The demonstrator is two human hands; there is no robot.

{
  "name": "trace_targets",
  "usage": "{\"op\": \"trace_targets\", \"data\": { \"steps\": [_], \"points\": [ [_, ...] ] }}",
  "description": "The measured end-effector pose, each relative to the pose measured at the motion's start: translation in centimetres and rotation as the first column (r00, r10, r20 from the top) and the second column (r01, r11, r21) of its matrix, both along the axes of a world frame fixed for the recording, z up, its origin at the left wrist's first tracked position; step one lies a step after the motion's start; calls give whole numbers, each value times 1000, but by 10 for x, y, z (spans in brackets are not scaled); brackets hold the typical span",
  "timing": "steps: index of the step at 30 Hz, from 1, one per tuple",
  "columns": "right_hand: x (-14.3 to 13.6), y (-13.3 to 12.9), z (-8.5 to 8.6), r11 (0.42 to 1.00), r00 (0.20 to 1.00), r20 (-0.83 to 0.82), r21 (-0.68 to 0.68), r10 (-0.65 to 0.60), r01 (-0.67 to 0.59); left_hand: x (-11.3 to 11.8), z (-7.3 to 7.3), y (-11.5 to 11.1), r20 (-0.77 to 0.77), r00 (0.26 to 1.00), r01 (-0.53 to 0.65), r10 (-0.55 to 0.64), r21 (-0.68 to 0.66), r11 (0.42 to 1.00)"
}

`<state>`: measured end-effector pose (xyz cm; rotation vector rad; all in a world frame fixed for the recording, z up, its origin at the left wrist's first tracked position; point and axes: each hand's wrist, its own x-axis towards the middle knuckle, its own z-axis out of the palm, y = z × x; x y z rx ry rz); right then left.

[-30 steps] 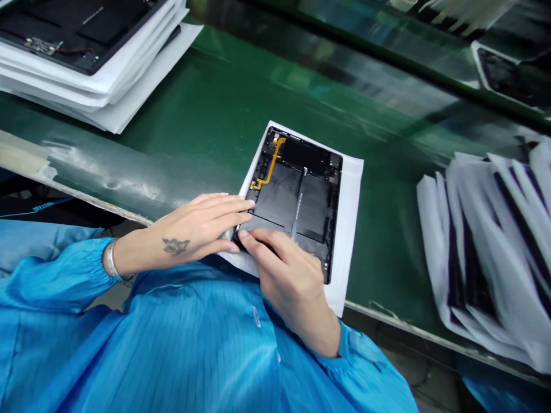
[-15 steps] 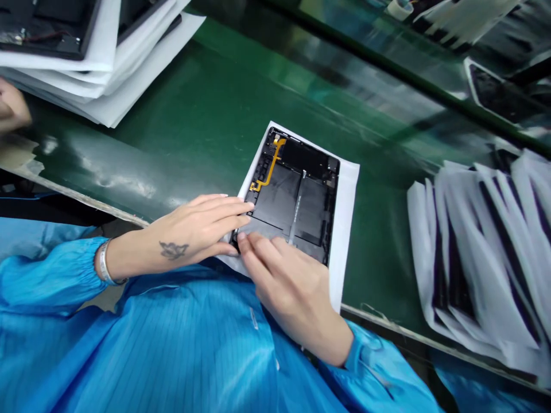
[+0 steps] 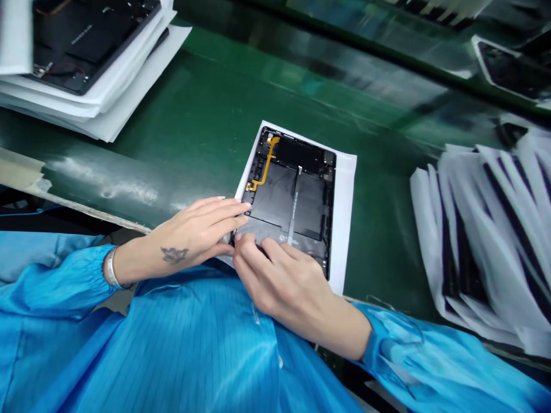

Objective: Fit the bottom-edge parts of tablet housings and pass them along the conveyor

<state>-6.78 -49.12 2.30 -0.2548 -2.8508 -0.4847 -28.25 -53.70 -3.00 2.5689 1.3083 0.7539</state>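
Green belt (image 3: pixel 206 115) runs under everything, and the tablet (image 3: pixel 293 195) lies on it back-open, resting on a white sheet (image 3: pixel 344 195) just beyond my body. Its near left corner sits right where my two hands meet.

My left hand (image 3: pixel 193 235) lies flat and open, palm down, fingers stretched toward the tablet's left edge, the tips touching the frame near the lower end of the orange flex (image 3: pixel 262 166). It grips nothing; it only presses against the side. My right hand (image 3: pixel 284 281) comes in from the near side, fingers curled loosely and spread over the tablet's near edge, the index tip down at the corner beside my left fingertips. It also clamps on nothing that I can see; the fingertips rest on the dark inner surface. The two hands are close together, almost touching at that corner, with most of the tablet lying beyond them.

A silver bracelet (image 3: pixel 111 268) sits on my left wrist, and blue sleeves (image 3: pixel 51 269) cover both arms.

Far left, a stack (image 3: pixel 86 86) of white sheets carries another opened tablet. To the right, well apart, a fanned pile (image 3: pixel 486 241) of dark units in white sheets lies on the belt.
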Motion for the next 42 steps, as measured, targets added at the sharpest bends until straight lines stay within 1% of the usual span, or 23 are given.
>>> {"op": "trace_targets", "data": {
  "steps": [5,10,13,16,18,20,21,22,24,25,26,28,29,30,32,33,35,37,39,42],
  "points": [
    [-1,4,-1,999,1000,-21,-44,0,-1,2,4,-1,3,1000,-13,13,16,1000],
    [-2,2,-1,999,1000,-15,-42,-2,1,3,4,-2,11,1000,-22,21,21,1000],
    [-1,5,-7,999,997,-72,-46,-1,-2,3,4,-1,-6,1000,-31,31,17,999],
    [5,10,-15,996,990,-139,-85,0,-12,0,6,-1,-71,997,-25,26,11,1000],
    [12,11,-18,996,976,-218,-90,-5,-15,-5,9,-4,-111,992,-50,55,42,998],
    [19,8,-18,993,933,-351,-108,-81,46,-9,11,-9,-108,987,-108,117,91,990],
    [22,4,-16,984,891,-431,-161,-141,78,-11,11,-13,-94,984,-138,149,112,984],
    [24,-1,-14,963,832,-513,-252,-212,90,-13,11,-16,-80,982,-159,170,126,979],
    [28,-11,-8,895,701,-632,-445,-332,22,-13,11,-22,-69,982,-166,178,150,975],
    [29,-16,-4,866,665,-652,-500,-363,-17,-12,10,-24,-71,983,-155,168,165,974],
    [30,-20,-2,854,656,-657,-519,-371,-36,-10,10,-26,-74,986,-137,152,184,973],
    [30,-25,-2,853,705,-616,-521,-351,-30,-5,10,-27,-79,990,-98,119,227,969],
    [30,-26,-6,858,733,-598,-512,-325,-37,-3,10,-26,-80,991,-81,104,246,966],
    [30,-27,-11,862,750,-593,-503,-292,-63,-1,10,-26,-80,993,-66,90,259,964],
    [28,-26,-25,877,746,-628,-462,-221,-129,1,9,-24,-84,994,-42,68,272,961],
    [28,-25,-33,891,748,-636,-432,-190,-141,2,8,-23,-87,994,-33,59,275,961],
    [27,-24,-46,916,758,-631,-383,-164,-121,2,5,-22,-91,995,-22,50,284,959],
    [27,-25,-54,928,782,-600,-364,-170,-78,2,1,-21,-86,995,-21,49,299,954],
    [28,-26,-56,934,807,-564,-354,-173,-47,3,-1,-21,-76,996,-26,52,313,949],
    [31,-27,-57,940,820,-545,-339,-171,-29,4,-2,-21,-65,997,-22,46,334,942]
  ]
}}
